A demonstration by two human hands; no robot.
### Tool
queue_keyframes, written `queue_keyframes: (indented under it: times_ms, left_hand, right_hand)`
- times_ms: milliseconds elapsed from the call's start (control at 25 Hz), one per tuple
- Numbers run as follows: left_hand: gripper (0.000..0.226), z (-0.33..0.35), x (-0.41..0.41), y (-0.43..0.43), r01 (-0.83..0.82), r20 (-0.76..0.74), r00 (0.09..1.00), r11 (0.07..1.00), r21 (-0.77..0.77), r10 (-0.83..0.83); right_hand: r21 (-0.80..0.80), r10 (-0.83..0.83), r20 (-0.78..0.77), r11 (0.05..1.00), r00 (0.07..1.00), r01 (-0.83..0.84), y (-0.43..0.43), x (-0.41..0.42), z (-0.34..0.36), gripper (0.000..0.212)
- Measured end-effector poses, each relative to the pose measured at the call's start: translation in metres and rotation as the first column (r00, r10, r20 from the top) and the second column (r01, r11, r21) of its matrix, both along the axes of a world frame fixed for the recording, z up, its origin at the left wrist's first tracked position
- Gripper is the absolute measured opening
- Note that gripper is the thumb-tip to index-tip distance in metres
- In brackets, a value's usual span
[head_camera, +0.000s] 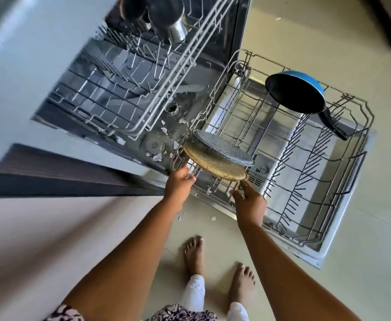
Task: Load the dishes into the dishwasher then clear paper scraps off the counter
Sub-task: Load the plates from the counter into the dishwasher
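Observation:
A grey speckled plate (224,148) and a tan speckled plate (213,164) stand tilted side by side in the near left corner of the pulled-out lower rack (352,174). My left hand (180,181) curls its fingers round the rack's wire rim just left of the plates. My right hand (249,199) reaches in from below, its straight fingertips touching the tan plate's lower edge. A blue frying pan (298,91) with a black handle leans in the far part of the same rack. Torn paper scraps (164,129) lie on the dishwasher's floor.
The upper rack (125,89) is pulled out at the left with two steel pots (169,22) at its back. The open dishwasher door (315,253) lies under the lower rack. Two scraps (213,218) lie on the tiled floor near my bare feet (194,253).

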State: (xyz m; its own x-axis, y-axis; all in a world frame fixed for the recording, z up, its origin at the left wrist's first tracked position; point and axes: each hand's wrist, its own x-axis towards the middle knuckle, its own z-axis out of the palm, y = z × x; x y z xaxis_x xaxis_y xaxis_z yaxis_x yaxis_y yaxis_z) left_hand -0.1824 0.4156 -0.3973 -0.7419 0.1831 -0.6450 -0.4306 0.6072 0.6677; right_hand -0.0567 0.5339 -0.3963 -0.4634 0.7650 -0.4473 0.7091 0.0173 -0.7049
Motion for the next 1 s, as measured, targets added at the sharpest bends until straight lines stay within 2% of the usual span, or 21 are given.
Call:
queue_keyframes:
  times_ms: [120, 280, 480, 680, 840, 920, 1000]
  left_hand:
    - [0.032, 0.034, 0.021, -0.006, -0.086, 0.021, 0.996, 0.995, 0.057, 0.085]
    - [0.042, 0.092, 0.042, -0.005, -0.159, -0.001, 0.987, 0.986, 0.044, 0.159]
    - [0.033, 0.169, 0.062, -0.025, -0.243, -0.057, 0.966, 0.958, 0.153, 0.254]
    - [0.027, 0.243, 0.082, -0.062, -0.329, -0.157, 0.913, 0.907, 0.262, 0.377]
    - [0.026, 0.302, 0.102, -0.114, -0.331, -0.315, 0.864, 0.914, 0.236, 0.394]
    - [0.024, 0.334, 0.114, -0.148, -0.346, -0.362, 0.84, 0.914, 0.214, 0.403]
    - [0.022, 0.368, 0.13, -0.192, -0.426, -0.408, 0.773, 0.874, 0.233, 0.486]
  right_hand:
    - [0.022, 0.031, -0.025, 0.999, 0.999, -0.031, -0.01, 0.008, 0.035, 0.037]
    - [0.062, 0.096, -0.052, 0.994, 0.994, -0.093, -0.022, 0.015, 0.087, 0.035]
    - [0.145, 0.225, -0.087, 0.967, 0.97, -0.211, -0.04, 0.023, 0.169, 0.035]
    - [0.157, 0.342, -0.21, 0.936, 0.916, -0.314, -0.064, 0.021, 0.236, 0.033]
    - [0.211, 0.517, -0.383, 0.856, 0.765, -0.472, -0.1, 0.015, 0.288, 0.024]
    - [0.3, 0.655, -0.422, 0.754, 0.627, -0.584, -0.123, 0.014, 0.309, 0.023]
    - [0.396, 0.752, -0.46, 0.65, 0.472, -0.648, -0.152, 0.014, 0.33, 0.026]
